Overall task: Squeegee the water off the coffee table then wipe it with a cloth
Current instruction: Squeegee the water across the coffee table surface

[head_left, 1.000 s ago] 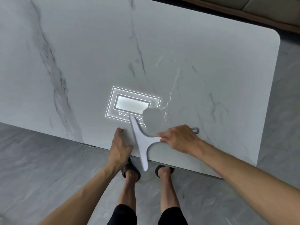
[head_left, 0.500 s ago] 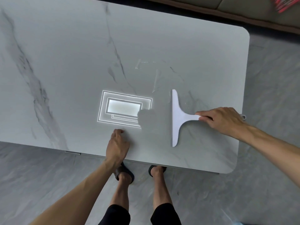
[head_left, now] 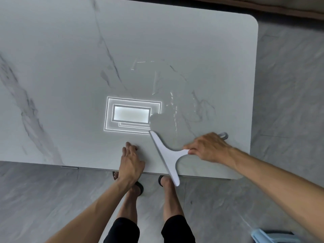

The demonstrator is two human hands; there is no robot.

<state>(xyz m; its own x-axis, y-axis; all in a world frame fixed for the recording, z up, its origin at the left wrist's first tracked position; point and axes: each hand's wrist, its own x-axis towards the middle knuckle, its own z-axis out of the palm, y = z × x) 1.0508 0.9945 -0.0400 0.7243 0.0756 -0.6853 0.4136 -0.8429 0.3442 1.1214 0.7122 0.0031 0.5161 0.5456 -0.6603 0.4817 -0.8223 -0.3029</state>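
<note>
Single head-worn wide view, facing steeply down, close above the near edge of the coffee table, floor and feet below

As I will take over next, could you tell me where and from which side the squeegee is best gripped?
Probably by its narrow handle, from the right, as the right hand holds it: the handle sticks out rightward from the wide blade, which slants over the table's near edge.

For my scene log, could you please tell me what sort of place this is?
Probably a home living room: a low marble-look coffee table, grey stone-tile floor, and what looks like a sofa edge beyond it.
</note>
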